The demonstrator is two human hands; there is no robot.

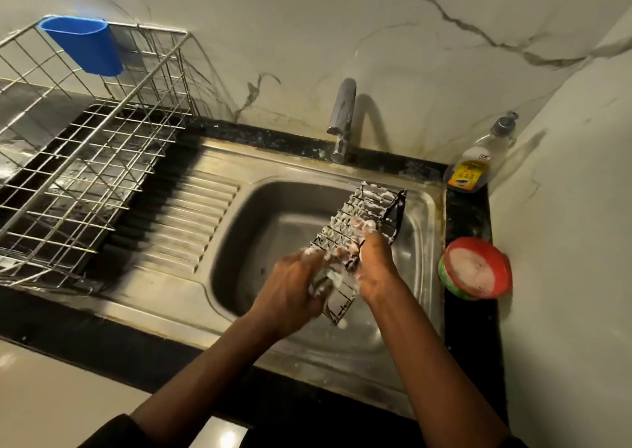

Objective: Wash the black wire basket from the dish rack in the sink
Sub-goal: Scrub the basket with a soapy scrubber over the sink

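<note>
The black wire basket is covered in white suds and hangs tilted over the steel sink bowl, its far end toward the right rim. My right hand grips the basket's right side, fingers curled over the wires. My left hand is closed on a soapy scrubber pressed against the basket's near end. The metal dish rack stands on the left of the counter.
A chrome tap rises behind the bowl. A dish-soap bottle stands in the right corner, with a red-rimmed tub of soap paste nearer me. A blue cup hangs on the rack. The ribbed drainboard lies left of the bowl.
</note>
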